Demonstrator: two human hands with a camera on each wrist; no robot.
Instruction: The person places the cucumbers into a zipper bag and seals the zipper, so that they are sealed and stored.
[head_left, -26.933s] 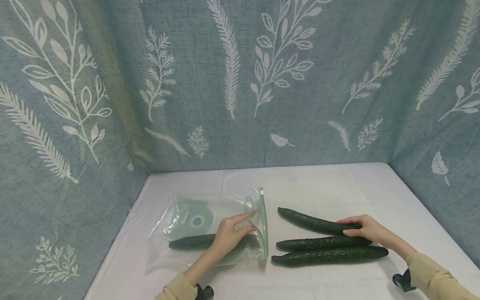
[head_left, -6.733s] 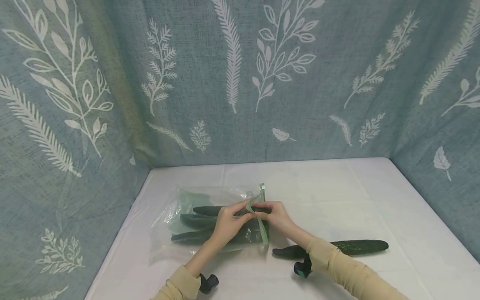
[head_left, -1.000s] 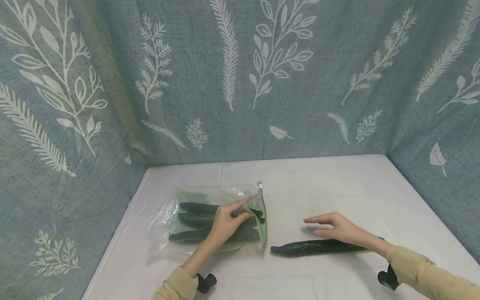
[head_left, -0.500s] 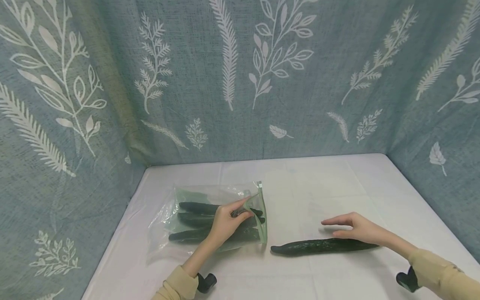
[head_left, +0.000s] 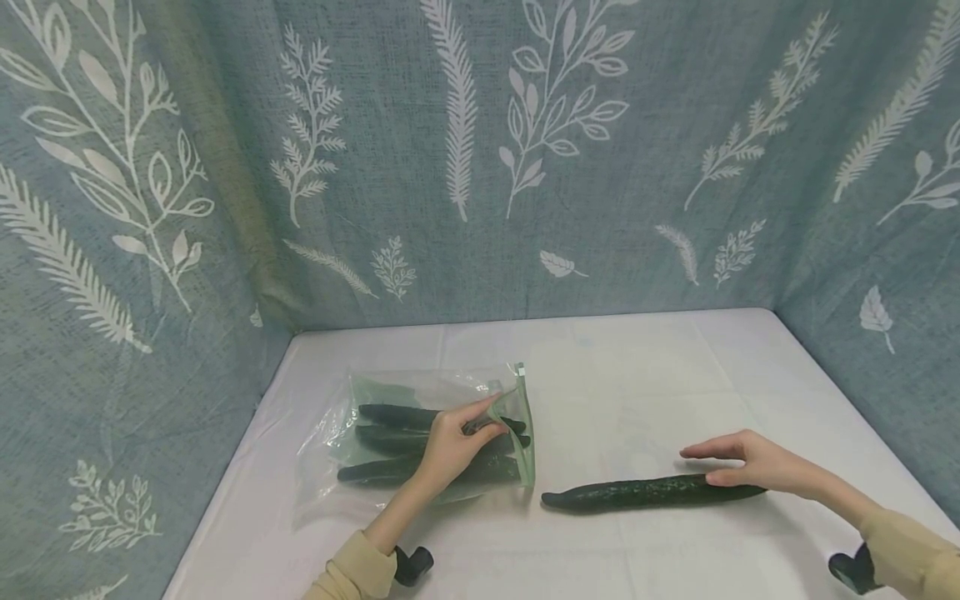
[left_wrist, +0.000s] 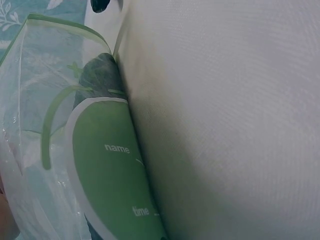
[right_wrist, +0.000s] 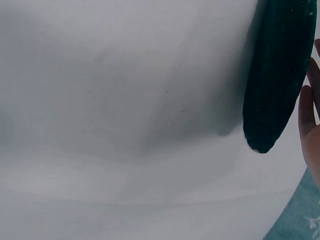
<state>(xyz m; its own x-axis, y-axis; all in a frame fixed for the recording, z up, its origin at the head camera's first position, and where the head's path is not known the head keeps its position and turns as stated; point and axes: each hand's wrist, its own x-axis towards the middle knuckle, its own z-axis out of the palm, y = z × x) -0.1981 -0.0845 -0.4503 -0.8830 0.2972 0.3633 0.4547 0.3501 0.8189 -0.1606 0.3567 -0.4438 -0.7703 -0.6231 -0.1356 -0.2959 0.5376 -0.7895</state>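
My left hand [head_left: 452,446] pinches the mouth of a clear zip bag [head_left: 324,475] with a green edge, lying on its side, thumb and forefinger keeping a gap at the opening. Three dark green cucumbers [head_left: 378,472] lie inside it, partly covered by that hand. In the left wrist view the bag's green label [left_wrist: 107,165] shows "name" and "time". My right hand [head_left: 761,465] hovers at the right end of a single loose cucumber [head_left: 622,495], its fingers extended. The right wrist view has the cucumber's end [right_wrist: 275,90] beside the fingers [right_wrist: 306,112].
A white cloth covers the table [head_left: 600,375]. Blue-green curtains [head_left: 465,267] with white leaf prints hang behind it and at both sides. A dark wrist camera [head_left: 412,567] sits on the left wrist, another [head_left: 855,569] on the right.
Much earlier, one cucumber was in the bag and three lay outside; now three are inside and one outside. In the last second my right hand has moved rightward along the loose cucumber.
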